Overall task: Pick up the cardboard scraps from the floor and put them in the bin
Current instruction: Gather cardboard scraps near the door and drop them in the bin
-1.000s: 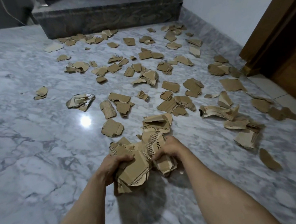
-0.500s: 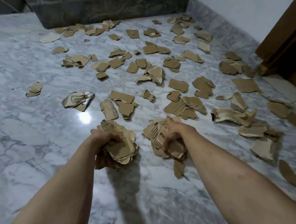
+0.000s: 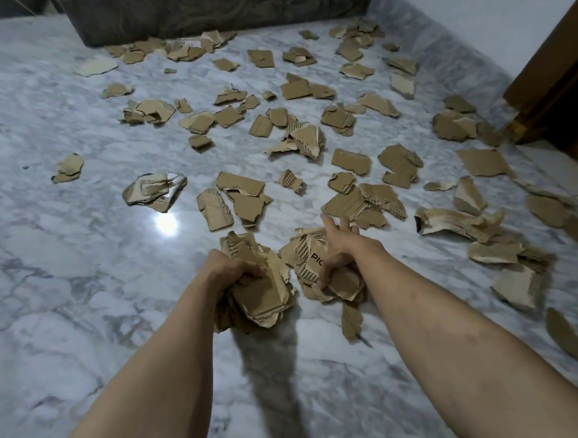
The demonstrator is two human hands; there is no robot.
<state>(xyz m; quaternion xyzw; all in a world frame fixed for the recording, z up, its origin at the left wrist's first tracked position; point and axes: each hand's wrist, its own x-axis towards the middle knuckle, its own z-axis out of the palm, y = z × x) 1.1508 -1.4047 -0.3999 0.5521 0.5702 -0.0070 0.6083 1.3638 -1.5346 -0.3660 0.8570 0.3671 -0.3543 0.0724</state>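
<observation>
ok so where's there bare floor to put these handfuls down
Bare marble floor runs down the whole near-left side, left of the left hand and its bundle, below the light glare. Another bare strip lies between the forearms. Ahead of and right of the right hand, the scraps are crowded.

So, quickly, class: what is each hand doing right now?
Left hand: closed on a cardboard bundle.
Right hand: fingers partly spread, gripping a printed cardboard bundle.
</observation>
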